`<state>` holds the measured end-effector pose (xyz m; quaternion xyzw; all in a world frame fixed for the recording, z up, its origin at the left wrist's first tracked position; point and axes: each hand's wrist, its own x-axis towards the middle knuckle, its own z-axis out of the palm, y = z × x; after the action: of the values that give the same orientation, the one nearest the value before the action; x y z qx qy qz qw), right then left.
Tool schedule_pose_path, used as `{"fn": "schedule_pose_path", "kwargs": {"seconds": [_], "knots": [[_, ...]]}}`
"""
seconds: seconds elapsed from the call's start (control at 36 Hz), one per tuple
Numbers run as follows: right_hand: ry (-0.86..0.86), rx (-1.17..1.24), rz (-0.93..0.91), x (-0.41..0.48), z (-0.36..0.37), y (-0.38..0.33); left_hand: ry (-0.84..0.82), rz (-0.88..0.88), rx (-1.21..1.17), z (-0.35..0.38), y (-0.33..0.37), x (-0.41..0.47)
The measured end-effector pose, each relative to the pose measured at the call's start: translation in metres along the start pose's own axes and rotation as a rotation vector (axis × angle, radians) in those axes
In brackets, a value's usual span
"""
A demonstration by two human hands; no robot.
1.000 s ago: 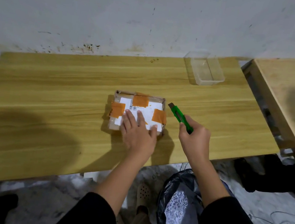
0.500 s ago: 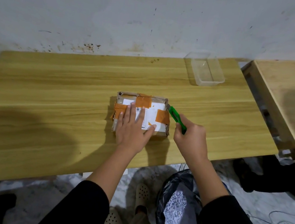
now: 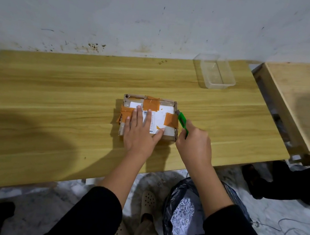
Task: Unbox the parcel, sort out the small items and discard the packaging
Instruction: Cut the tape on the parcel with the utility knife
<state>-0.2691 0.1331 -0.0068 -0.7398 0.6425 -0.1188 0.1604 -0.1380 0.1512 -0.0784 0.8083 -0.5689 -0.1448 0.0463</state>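
Right hand [image 3: 194, 142], clenching the green cutter [image 3: 183, 122], has reached the parcel [image 3: 162, 116]; left hand [image 3: 141, 133] presses flat.

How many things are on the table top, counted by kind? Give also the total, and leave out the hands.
Cardboard parcel with orange tape: 1
Green utility knife, held by the right hand at the parcel's right edge: 1
Clear plastic container, far right corner: 1
Total: 3

Stained wall [image 3: 105, 10] — wooden table [image 3: 54, 93].
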Motion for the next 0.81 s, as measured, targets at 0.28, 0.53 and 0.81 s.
{"fn": "schedule_pose_path", "kwargs": {"seconds": [0.28, 0.53, 0.81], "knots": [[-0.071, -0.091, 0.024, 0.004, 0.0, -0.01, -0.021, -0.017, 0.017, 0.001, 0.002, 0.002], [-0.109, -0.086, 0.046, -0.009, -0.001, -0.008, -0.022, -0.022, 0.018, 0.001, 0.003, 0.002], [0.004, 0.096, -0.003, -0.039, 0.002, 0.017, 0.0, -0.023, -0.008, 0.003, 0.001, 0.003]]}}
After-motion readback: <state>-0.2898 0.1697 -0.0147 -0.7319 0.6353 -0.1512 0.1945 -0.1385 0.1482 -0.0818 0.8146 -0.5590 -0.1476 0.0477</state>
